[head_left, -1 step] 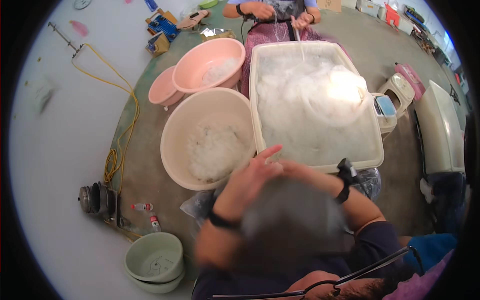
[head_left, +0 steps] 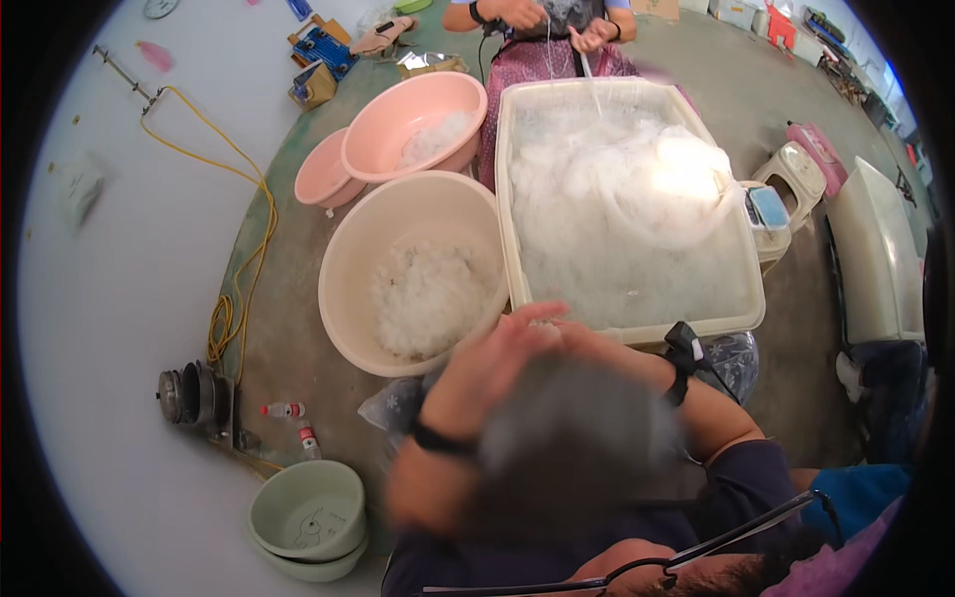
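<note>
My left hand [head_left: 500, 346] and my right hand [head_left: 589, 345] meet at the near left corner of a big cream rectangular tub [head_left: 637, 333]. Their fingertips are bent close together, with a bit of something pale between them that I cannot make out. One left finger stretches over toward the right hand. Inside the tub, white fluffy fibre [head_left: 567, 189] lies in cloudy water, heaped toward the far side. Just left of my hands stands a round beige basin [head_left: 343, 269] holding a clump of wet white fibre [head_left: 428, 298]. A dark blurred shape [head_left: 587, 448] covers part of my wrists.
Across the tub, a co-worker's hands [head_left: 587, 38] handle a pale strand and a rod. Pink basins [head_left: 368, 104] stand at far left. Green basins [head_left: 261, 512], plastic bottles [head_left: 308, 438] and a yellow hose [head_left: 267, 214] are on the left. Small stools [head_left: 794, 174] stand right of the tub.
My raised left finger has come down a little toward the right hand. The co-worker's hands have shifted slightly to the left. The basins and tub stand as before.
</note>
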`<state>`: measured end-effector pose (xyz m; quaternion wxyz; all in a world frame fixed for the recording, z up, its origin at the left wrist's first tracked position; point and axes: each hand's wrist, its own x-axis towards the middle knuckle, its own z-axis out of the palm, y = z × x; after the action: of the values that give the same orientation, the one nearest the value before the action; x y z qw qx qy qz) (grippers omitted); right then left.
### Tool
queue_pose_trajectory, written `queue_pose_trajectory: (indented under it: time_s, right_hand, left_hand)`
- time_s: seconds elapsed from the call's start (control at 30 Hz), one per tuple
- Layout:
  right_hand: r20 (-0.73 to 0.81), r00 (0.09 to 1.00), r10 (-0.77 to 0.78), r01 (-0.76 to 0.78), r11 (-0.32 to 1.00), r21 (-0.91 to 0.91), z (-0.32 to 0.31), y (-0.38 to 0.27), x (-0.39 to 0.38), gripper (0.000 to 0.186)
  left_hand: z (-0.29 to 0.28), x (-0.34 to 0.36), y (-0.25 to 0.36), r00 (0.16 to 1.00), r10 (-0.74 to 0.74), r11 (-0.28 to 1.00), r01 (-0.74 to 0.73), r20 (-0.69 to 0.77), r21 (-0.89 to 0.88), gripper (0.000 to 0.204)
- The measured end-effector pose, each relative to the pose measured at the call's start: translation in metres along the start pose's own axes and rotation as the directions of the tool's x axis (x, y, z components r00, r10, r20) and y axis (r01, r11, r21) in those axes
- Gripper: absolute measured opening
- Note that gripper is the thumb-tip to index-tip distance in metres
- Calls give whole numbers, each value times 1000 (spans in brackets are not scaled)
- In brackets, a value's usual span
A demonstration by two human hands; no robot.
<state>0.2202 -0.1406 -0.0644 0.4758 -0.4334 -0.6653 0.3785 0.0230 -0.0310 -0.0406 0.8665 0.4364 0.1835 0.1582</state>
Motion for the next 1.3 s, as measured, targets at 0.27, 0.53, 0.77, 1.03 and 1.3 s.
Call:
queue_pose_trajectory:
  time_s: [0.27,0.53,0.77,1.03,1.3]
  right_hand:
    - [20,998,65,-67,895,441,-5,-28,-8,20]
    - [-259,964,49,-184,830,-526,29,0,-4,20]
    - [-131,960,248,-239,967,84,34,8,3,20]
    - [136,966,218,-67,725,-685,7,4,0,24]
    - [-24,940,340,-321,907,271,8,-11,-13,23]
  left_hand:
    - [-22,7,-13,943,329,660,-266,48,703,25]
    - [-2,18,-31,981,40,988,-68,-188,-142,29]
    - [-14,9,9,996,58,984,-68,64,167,25]
    - [-14,17,-7,752,252,-467,-457,609,757,23]
    - [-9,13,5,810,343,-138,-458,476,878,15]
